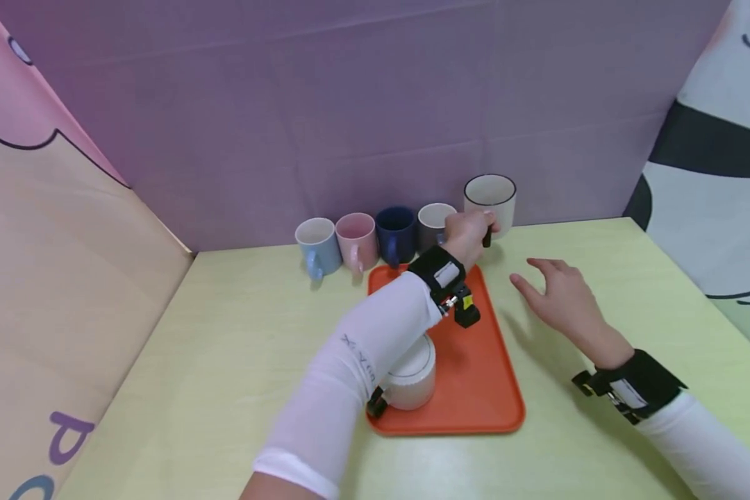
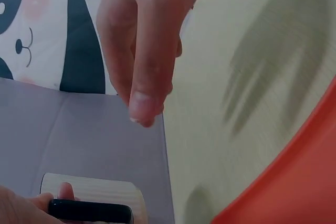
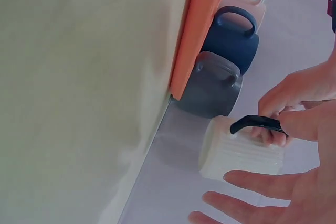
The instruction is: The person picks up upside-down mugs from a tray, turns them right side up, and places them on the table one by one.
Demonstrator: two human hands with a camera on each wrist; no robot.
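The left hand (image 1: 469, 235) grips the black handle of the cream ribbed ceramic mug (image 1: 491, 198), at twelve o'clock of the orange plastic tray (image 1: 475, 375); keep it level. The right hand (image 1: 559, 295) hovers, fingers spread open.

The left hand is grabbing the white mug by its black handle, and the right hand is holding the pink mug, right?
Not quite. The left hand does grip the white mug by its black handle, but the right hand holds nothing: the head view shows it open above the table, and the pink mug stands untouched in the row.
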